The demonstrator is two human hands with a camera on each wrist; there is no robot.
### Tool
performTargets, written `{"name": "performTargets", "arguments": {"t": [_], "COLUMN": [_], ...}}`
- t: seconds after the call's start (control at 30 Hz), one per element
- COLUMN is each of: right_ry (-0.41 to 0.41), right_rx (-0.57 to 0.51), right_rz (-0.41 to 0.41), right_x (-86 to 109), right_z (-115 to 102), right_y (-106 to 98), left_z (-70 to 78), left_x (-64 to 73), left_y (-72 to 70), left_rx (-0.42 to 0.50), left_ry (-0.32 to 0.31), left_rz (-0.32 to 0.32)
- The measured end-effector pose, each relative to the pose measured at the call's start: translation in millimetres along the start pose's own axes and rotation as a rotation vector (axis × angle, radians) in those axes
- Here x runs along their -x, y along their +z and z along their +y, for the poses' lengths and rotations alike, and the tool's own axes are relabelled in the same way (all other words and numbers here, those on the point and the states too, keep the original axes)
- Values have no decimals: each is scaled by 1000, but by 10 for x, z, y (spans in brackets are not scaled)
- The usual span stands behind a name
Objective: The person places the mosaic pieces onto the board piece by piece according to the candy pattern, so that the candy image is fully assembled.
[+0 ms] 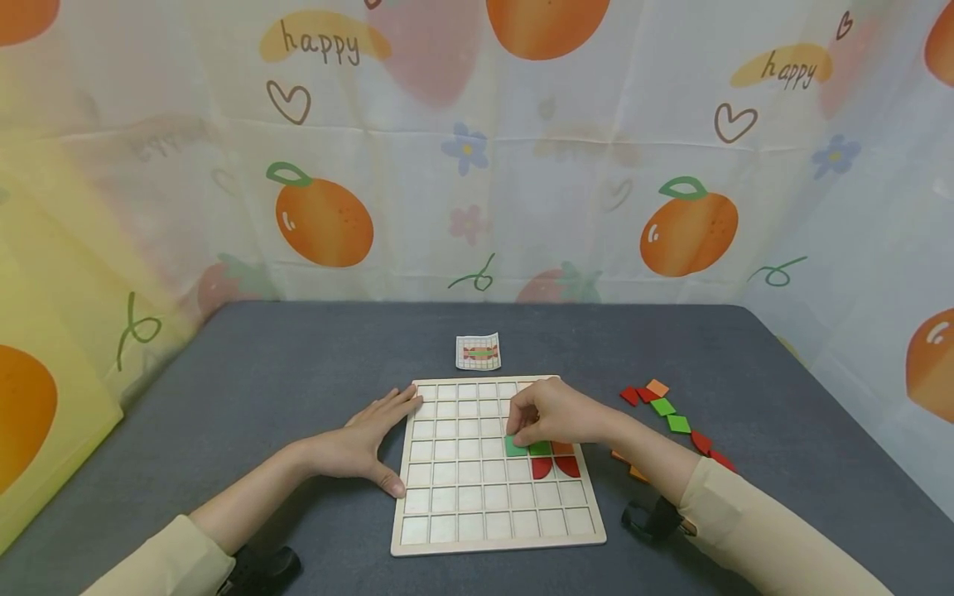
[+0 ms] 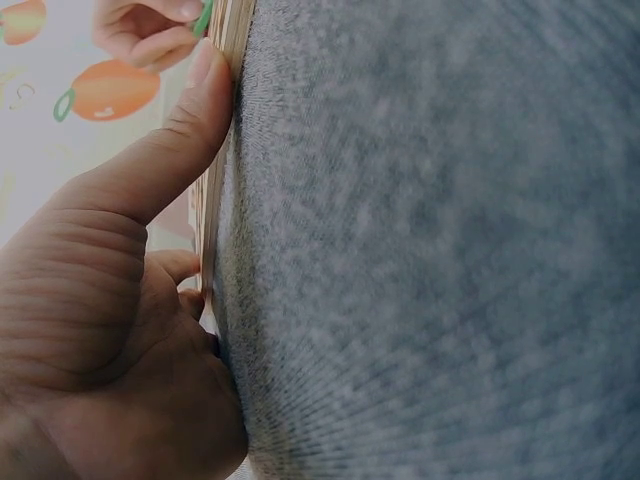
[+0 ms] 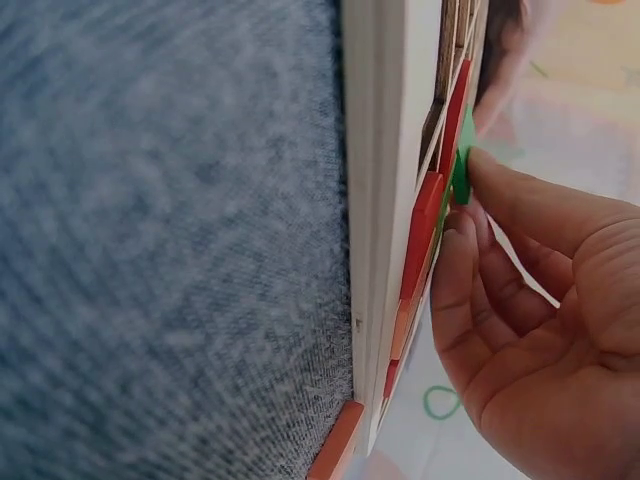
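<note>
A wooden grid board (image 1: pixel 499 546) with white square cells lies flat on the table. My left hand (image 1: pixel 356 447) rests along its left edge, thumb and fingers spread apart; in the left wrist view the thumb (image 2: pixel 165 160) presses the board's side. Over the right half, my right hand (image 1: pixel 557 411) pinches a green square tile (image 1: pixel 515 447) between thumb and fingers. That tile (image 3: pixel 463 165) stands tilted at the board's surface in the right wrist view. Beside it in the same row sit another green tile (image 1: pixel 540 449) and an orange one (image 1: pixel 562 449). Red curved tiles (image 1: pixel 568 467) occupy cells just below.
A small pattern card (image 1: pixel 478 353) lies behind the board. To the right, loose red, orange and green tiles (image 1: pixel 678 424) trail across the dark grey table (image 1: pixel 335 356). Some orange pieces (image 1: pixel 638 473) lie partly under my right forearm. A printed curtain (image 1: pixel 522 207) hangs behind.
</note>
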State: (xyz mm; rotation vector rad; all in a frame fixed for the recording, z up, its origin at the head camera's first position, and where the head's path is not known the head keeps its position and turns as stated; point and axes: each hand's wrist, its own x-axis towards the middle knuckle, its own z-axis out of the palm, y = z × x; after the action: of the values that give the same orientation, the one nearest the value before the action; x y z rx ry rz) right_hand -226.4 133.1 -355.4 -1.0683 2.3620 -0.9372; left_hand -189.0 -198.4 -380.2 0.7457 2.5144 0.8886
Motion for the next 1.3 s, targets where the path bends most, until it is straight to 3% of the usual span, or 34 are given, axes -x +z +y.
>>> {"name": "performTargets", "arguments": {"t": [0.57,1.3], "right_ry": [-25,77], "right_rx": [12,30], "right_rz": [-6,108], "right_x": [-30,92], "right_z": [34,37], "right_y": [2,-260], "left_z": [25,30], "left_x": [11,11], "left_y": [-8,-6], "left_rx": [5,6], "left_ry": [0,-1], "left_rz": [1,-6]}}
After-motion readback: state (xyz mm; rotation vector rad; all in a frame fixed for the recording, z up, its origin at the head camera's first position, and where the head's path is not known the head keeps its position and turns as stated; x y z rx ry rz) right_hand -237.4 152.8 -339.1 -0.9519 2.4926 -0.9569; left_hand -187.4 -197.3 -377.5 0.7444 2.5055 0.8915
